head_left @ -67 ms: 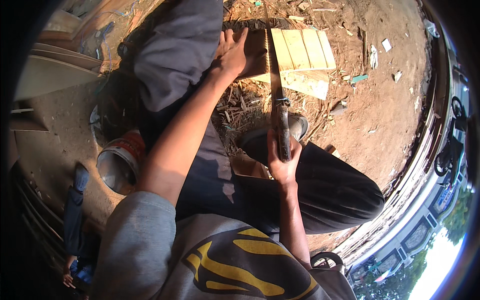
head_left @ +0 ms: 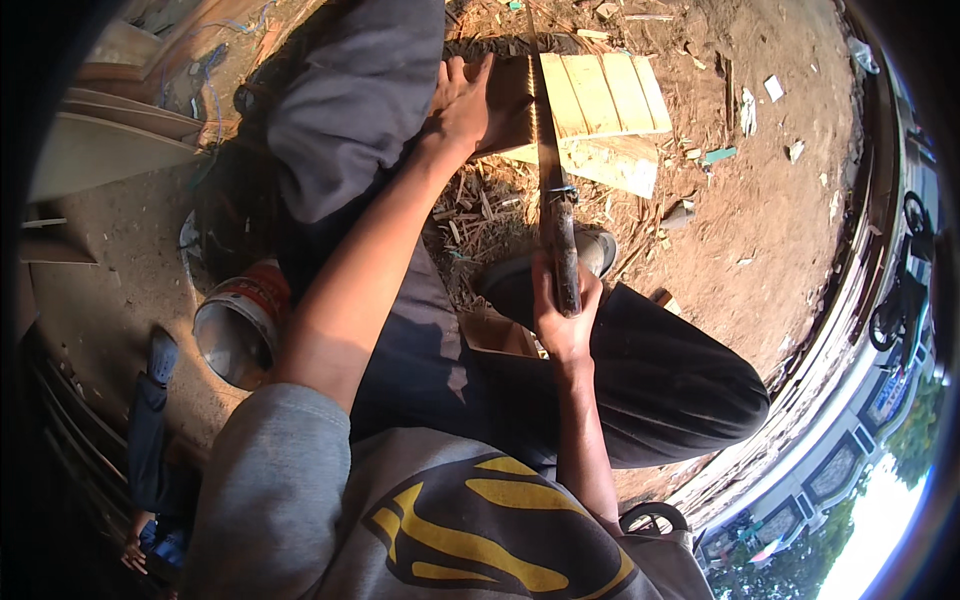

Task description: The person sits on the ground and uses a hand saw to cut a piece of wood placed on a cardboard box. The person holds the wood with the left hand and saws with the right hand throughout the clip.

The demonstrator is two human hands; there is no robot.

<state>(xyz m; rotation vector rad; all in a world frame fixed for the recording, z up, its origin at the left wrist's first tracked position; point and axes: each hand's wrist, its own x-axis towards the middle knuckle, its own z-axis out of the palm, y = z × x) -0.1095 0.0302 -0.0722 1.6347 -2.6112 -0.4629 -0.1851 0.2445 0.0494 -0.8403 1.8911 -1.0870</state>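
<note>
Wooden board (head_left: 605,95): sits at upper middle, shaded at its left end, sunlit and crossed with lines at its right; it could rock or slip if its prop is loose (what bears it is mostly hidden).
Left hand (head_left: 463,115): open, fingers spread flat over the shaded end; a saw (head_left: 549,160) that jumps leftward could nick it.
Saw blade: stands across the board, between the left hand and the sunlit part; a twist at the handle (head_left: 565,255) could bind or bend it.
Right hand (head_left: 567,320): closed firmly around the handle; a slipping hold would likely throw the blade off line.
Panels (head_left: 110,155): lean at far left, well apart from the blade.
Other person (head_left: 148,430): at lower left, partly in shadow (not near the saw).
Bucket (head_left: 268,290): stands just beside the left forearm and might be knocked by the elbow.
Trouser leg (head_left: 355,110): crowds the left hand from the left, leaving it little room to shift away.
Wood scraps (head_left: 480,205): litter the ground around the board and could make it unsteady.
Foot (head_left: 600,250): shows just beside the handle, in the way of a low or wide stroke.
Motorcycle (head_left: 905,290): at far right, clear of the arms.
</note>
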